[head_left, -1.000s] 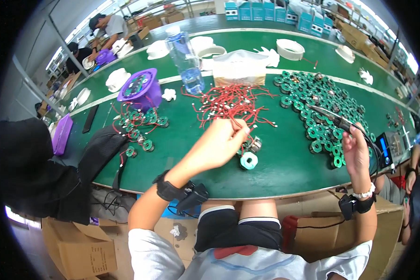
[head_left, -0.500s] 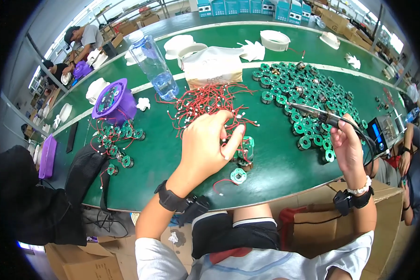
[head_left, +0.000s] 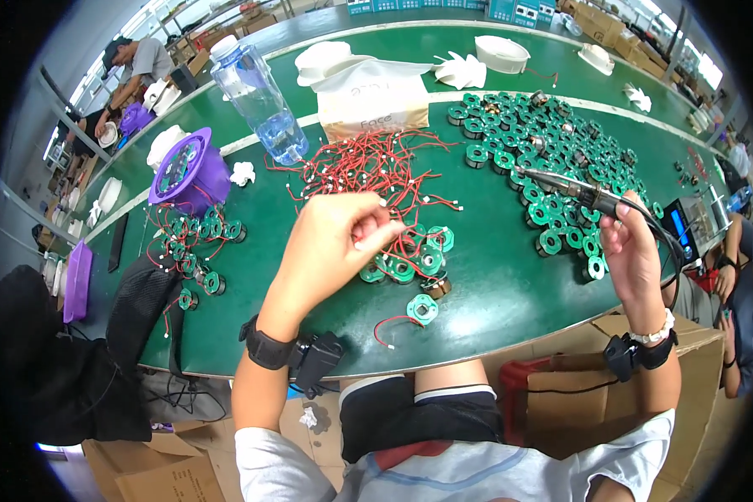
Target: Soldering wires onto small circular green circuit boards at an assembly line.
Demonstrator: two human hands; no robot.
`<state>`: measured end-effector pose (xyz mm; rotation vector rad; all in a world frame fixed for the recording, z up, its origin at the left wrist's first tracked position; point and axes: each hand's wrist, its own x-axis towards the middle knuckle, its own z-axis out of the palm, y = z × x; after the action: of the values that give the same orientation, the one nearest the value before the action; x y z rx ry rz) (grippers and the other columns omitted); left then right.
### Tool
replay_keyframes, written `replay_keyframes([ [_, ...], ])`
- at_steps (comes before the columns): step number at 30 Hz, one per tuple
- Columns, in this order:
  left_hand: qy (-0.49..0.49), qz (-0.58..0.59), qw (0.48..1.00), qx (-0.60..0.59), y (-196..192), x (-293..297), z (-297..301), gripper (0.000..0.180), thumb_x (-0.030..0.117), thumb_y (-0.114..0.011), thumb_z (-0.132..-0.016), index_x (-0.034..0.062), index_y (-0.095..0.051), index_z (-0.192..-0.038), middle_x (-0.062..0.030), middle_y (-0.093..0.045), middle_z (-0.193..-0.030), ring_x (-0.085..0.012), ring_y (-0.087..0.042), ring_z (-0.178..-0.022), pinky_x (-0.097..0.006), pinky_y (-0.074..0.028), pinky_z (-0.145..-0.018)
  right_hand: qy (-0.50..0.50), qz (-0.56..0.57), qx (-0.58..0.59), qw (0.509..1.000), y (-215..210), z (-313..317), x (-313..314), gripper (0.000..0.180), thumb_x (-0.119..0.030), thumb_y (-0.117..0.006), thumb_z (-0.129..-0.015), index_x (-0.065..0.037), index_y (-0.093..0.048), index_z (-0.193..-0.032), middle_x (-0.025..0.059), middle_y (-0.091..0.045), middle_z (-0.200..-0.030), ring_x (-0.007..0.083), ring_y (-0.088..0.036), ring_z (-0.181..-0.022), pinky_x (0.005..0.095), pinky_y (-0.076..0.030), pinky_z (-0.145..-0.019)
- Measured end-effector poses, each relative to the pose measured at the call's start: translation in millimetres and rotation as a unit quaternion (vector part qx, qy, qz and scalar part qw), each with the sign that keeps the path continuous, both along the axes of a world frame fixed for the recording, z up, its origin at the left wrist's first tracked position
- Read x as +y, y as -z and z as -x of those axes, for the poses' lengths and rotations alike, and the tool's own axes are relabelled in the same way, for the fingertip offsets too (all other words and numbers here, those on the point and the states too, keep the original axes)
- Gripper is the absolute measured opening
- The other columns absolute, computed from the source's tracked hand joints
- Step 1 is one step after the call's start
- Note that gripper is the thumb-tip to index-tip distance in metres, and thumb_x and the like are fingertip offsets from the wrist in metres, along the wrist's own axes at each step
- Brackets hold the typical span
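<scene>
My right hand (head_left: 632, 251) grips a soldering iron (head_left: 594, 197) by its black handle. Its metal tip points left, over the edge of a spread of green ring-shaped circuit boards (head_left: 552, 151). My left hand (head_left: 330, 247) is closed, fingers curled and thumb bent toward them; anything in its grasp is too hidden to make out. It is at the near edge of a heap of red wires (head_left: 368, 171) with small white connectors. Beside its thumb lie several green boards (head_left: 400, 268), partly covered by wires. Nearer me sits a single board (head_left: 422, 309) with one red wire attached.
On the left are a purple housing (head_left: 191, 174), wired boards (head_left: 201, 238) and a water bottle (head_left: 263, 109). A tissue pack (head_left: 372, 109) lies behind the wires. A box with a blue display (head_left: 680, 230) stands at the right. Other people work (head_left: 142, 67) at the far left.
My left hand has drawn left, and its fingers have curled in more, uncovering boards beside it. The soldering iron stays in my right hand, almost still. The whole view has shifted slightly.
</scene>
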<state>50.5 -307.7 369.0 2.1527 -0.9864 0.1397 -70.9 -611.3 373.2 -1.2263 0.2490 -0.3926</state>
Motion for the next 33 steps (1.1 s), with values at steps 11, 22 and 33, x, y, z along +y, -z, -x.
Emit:
replay_keyframes([
  [11,0.134,-0.017,0.99,-0.03,-16,2,10,0.027,0.011,-0.07,-0.059,0.0044,-0.055,-0.081,-0.0054,-0.048,-0.073,-0.019,-0.048,-0.067,-0.03,-0.04,-0.06,-0.003,-0.016,-0.006,1.0,-4,0,2,0.013,-0.015,-0.056,-0.078,-0.009,-0.044,-0.077,0.0049,-0.054,-0.069,0.0052,-0.044,-0.054,0.0152,-0.033,-0.048],
  [22,0.172,-0.202,0.96,-0.086,-17,2,28,0.019,0.011,-0.07,-0.056,0.0071,-0.055,-0.068,-0.0044,-0.039,-0.079,-0.0225,-0.041,-0.079,-0.033,-0.035,-0.069,-0.001,-0.027,-0.011,1.0,-5,1,5,0.012,-0.013,-0.055,-0.077,-0.008,-0.045,-0.075,0.0046,-0.054,-0.068,0.0051,-0.046,-0.055,0.0153,-0.036,-0.052],
  [33,0.142,-0.061,0.963,-0.221,4,-35,27,0.014,0.011,-0.066,-0.062,0.008,-0.056,-0.072,-0.0024,-0.047,-0.081,-0.0211,-0.044,-0.078,-0.033,-0.037,-0.068,0.007,-0.024,-0.018,1.0,-8,1,2,0.012,-0.011,-0.056,-0.077,-0.007,-0.046,-0.074,0.0029,-0.052,-0.066,0.0067,-0.048,-0.059,0.016,-0.037,-0.053],
])
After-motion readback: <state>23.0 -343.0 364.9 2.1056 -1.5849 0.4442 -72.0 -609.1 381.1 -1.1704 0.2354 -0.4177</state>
